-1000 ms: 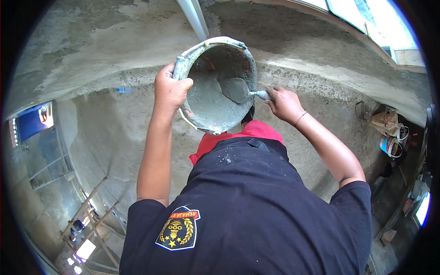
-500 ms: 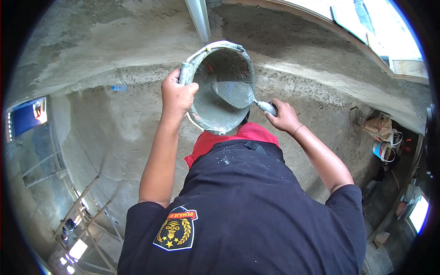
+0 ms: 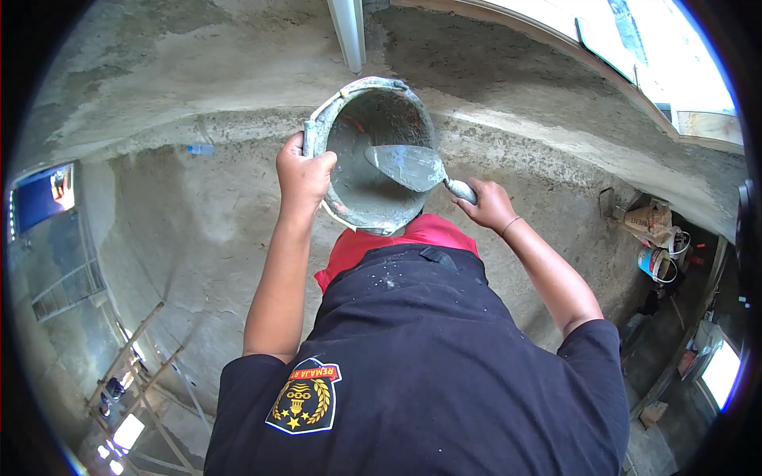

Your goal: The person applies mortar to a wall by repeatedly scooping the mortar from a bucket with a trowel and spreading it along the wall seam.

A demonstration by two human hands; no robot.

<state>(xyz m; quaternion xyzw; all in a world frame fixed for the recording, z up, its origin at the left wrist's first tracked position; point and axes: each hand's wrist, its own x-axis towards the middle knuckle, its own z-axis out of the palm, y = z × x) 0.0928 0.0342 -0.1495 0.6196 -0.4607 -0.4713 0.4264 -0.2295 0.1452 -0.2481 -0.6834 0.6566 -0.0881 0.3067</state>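
My left hand (image 3: 304, 178) grips the left rim of a round bucket (image 3: 381, 224), its thumb over the edge. The bucket is tilted so that its inside faces me, and grey wet mortar (image 3: 361, 181) coats the bottom and walls. In my right hand (image 3: 490, 208) is the pale handle of a trowel (image 3: 406, 166). The trowel's blade lies over the bucket's mouth and points left, with a wet grey film on its face. Whether the blade touches the mortar I cannot tell.
Rough cement walls surround me. At the right are a cement bag (image 3: 651, 221) and paint buckets (image 3: 657, 262). Wooden poles (image 3: 131, 349) stand at the lower left. A plastic bottle (image 3: 201, 149) lies at the upper left, and a white pipe (image 3: 346, 32) hangs above the bucket.
The trowel blade has risen from the mortar toward the bucket's mouth and turned its face to view. My right hand has moved slightly lower. My left hand still holds the rim.
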